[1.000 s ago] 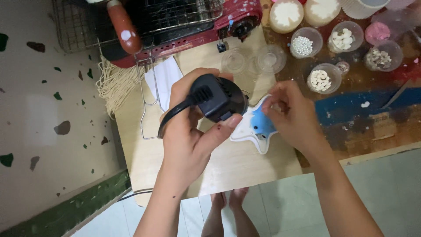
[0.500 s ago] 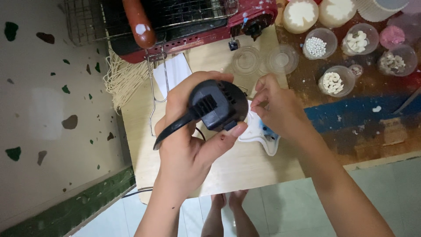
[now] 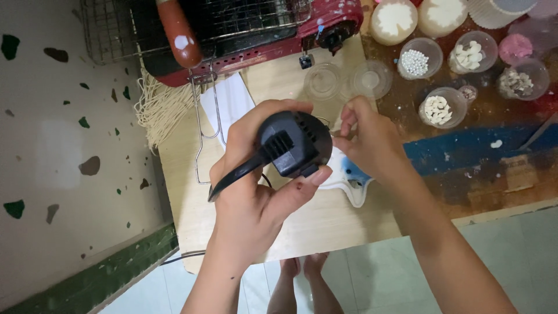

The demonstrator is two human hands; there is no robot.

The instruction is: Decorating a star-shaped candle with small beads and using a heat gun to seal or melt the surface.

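Left grip [image 3: 256, 174] clasps black tool [image 3: 290, 142].

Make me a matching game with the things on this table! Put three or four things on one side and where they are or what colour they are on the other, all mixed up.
Things:
1. black corded tool
2. blue and white star shape
3. cup of small white beads
4. bundle of pale string

Places:
A. lying at the table's left edge
B. held in the left hand
C. standing among the cups at the top right
D. lying on the board under the right hand

Pairs: 1-B, 2-D, 3-C, 4-A
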